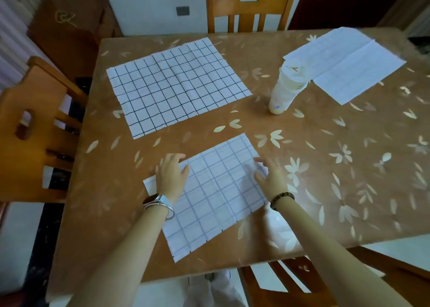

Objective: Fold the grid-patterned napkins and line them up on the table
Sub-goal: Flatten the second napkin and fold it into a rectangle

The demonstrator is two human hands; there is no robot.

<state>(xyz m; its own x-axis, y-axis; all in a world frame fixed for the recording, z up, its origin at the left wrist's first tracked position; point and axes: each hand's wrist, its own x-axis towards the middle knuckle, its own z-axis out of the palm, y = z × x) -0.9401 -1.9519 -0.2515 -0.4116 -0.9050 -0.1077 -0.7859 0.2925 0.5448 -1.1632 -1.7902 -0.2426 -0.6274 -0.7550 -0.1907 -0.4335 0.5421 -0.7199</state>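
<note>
A white napkin with a faint grid (216, 190), folded in half, lies near the table's front edge. My left hand (171, 175) rests flat on its left end, fingers spread. My right hand (270, 177) presses its right end with straight fingers. A second napkin with bold black grid lines (176, 85) lies spread open at the far left of the table. A third pale napkin (346, 64) lies unfolded at the far right corner, showing a crease down its middle.
A tall white bottle (286, 90) stands between the far napkins. The brown table (337, 148) has a leaf pattern. Wooden chairs stand at the far side (250, 6), the left (35, 125) and the near right (286, 283).
</note>
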